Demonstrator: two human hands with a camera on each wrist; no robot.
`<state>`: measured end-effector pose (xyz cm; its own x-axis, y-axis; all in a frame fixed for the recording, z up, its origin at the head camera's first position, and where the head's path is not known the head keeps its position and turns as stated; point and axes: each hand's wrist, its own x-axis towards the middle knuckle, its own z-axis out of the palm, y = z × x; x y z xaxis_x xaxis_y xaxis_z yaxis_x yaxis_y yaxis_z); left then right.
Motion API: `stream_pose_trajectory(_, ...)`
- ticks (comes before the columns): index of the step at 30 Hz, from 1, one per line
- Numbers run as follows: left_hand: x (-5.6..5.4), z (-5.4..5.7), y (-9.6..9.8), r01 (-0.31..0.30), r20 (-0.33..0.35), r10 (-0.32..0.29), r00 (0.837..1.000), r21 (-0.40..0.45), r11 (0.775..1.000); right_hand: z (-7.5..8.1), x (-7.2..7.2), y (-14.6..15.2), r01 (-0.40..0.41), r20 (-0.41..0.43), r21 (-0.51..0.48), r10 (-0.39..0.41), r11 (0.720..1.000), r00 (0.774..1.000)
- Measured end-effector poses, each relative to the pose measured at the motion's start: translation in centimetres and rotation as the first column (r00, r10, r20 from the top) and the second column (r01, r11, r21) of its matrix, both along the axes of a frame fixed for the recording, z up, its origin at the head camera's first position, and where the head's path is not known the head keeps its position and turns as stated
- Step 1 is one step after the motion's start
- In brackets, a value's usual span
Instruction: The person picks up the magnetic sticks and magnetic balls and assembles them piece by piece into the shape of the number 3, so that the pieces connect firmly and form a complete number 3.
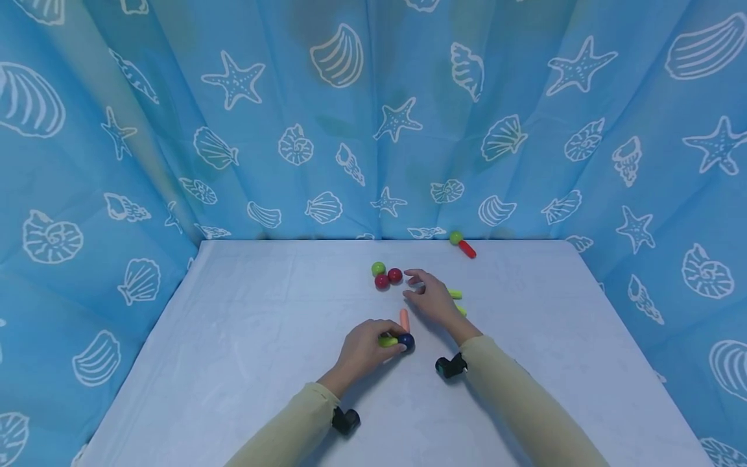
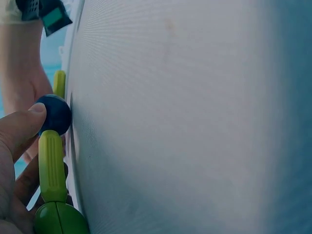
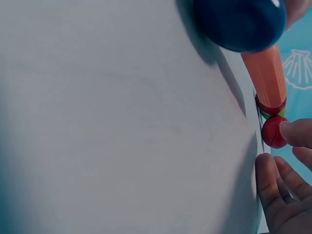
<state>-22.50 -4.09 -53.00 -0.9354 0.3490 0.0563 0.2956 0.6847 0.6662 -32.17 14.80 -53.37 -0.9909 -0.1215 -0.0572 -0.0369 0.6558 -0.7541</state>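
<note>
My left hand (image 1: 366, 345) pinches a dark blue ball (image 2: 56, 115), its thumb on the ball's side. A yellow-green ridged stick (image 2: 52, 165) runs from that ball to a green ball (image 2: 59, 219) near the left palm. An orange ridged stick (image 1: 404, 319) extends from the blue ball on the far side. Beyond it, my right hand (image 1: 433, 299) holds nothing, its thumb and fingers spread apart and loosely bent. Its fingertips are just right of two red balls (image 1: 395, 275) (image 1: 382, 281), which sit close together beside a light green ball (image 1: 378, 268).
Two yellow-green sticks (image 1: 455, 294) (image 1: 461, 311) lie partly hidden behind the right hand. At the table's back edge, a green ball (image 1: 456, 238) meets a red stick (image 1: 467, 249). A blue shell-print curtain (image 1: 397, 162) surrounds the white table (image 1: 233, 337) at the back and sides.
</note>
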Motion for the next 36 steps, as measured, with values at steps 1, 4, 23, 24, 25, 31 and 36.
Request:
stream_pose_trajectory(1,0.0,0.0,0.0,0.002,-0.003,-0.002,1.0,0.0,1.0,0.0,-0.3,-0.2,-0.001,-0.005,0.0,0.001,1.0,1.0)
stream_pose_trajectory(4,-0.1,-0.1,-0.1,0.007,-0.007,-0.007,1.0,-0.003,1.0,0.0,-1.1,-0.6,-0.005,-0.022,0.003,0.005,1.0,1.0)
stream_pose_trajectory(23,-0.1,-0.2,-0.1,0.014,-0.022,-0.014,1.0,-0.009,1.0,0.3,-2.4,-2.1,0.004,-0.072,0.062,0.0,0.998,0.997)
stream_pose_trajectory(24,-0.1,-0.2,-0.1,0.013,-0.021,-0.013,1.0,-0.007,1.0,0.4,-2.4,-2.1,0.007,-0.072,0.063,-0.002,0.998,0.997)
stream_pose_trajectory(25,-0.1,-0.2,-0.1,0.014,-0.019,-0.014,1.0,-0.008,1.0,0.4,-2.4,-2.1,0.009,-0.073,0.065,-0.005,0.998,0.997)
stream_pose_trajectory(31,-0.1,-0.1,-0.1,0.014,0.0,-0.014,1.0,-0.002,1.0,0.6,-2.2,-2.0,0.01,-0.077,0.089,-0.003,0.996,0.997)
stream_pose_trajectory(36,-0.2,-0.2,-0.2,0.018,-0.013,-0.018,1.0,0.003,1.0,0.5,-1.8,-1.4,0.011,-0.08,0.113,-0.002,0.994,0.997)
